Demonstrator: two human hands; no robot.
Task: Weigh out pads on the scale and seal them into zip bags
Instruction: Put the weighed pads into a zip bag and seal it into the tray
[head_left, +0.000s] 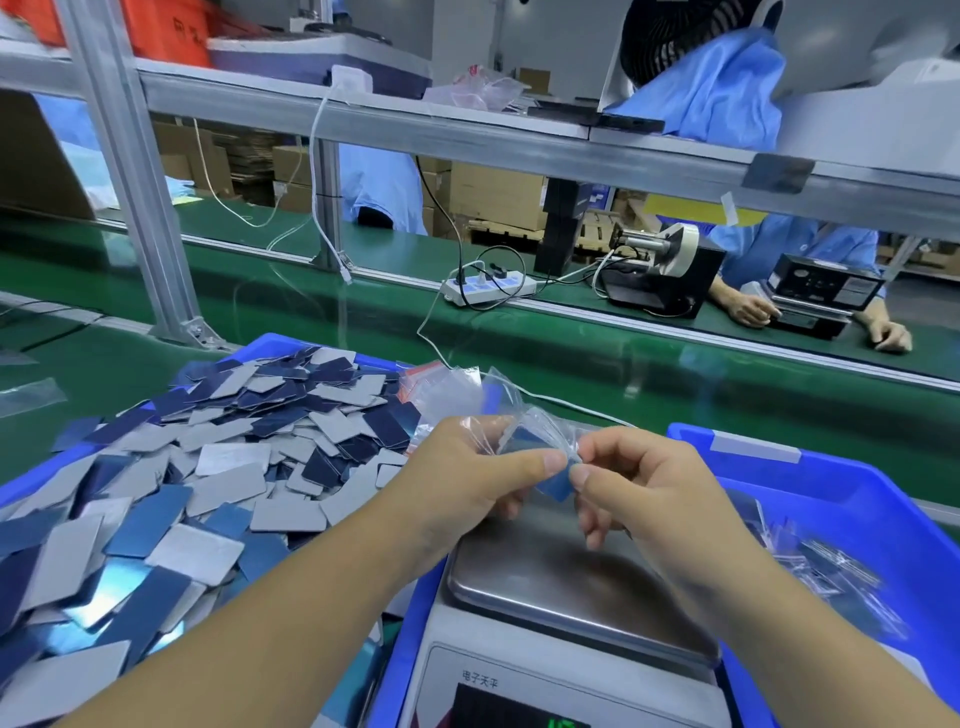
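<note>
Scale (566, 582) labelled "电子天平"; above it, left hand (467, 467) and right hand (639, 483) pinch a zip bag (524, 436).

Two hands, left (467, 478) and right (639, 483); one zip bag (524, 431) between them; one scale (561, 597) below; two blue bins (831, 467); pads (218, 467) left of them, too many to count.

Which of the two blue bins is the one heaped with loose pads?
The blue bin on the left, heaped with grey and blue pads. The blue bin on the right holds only clear bagged packs.
</note>
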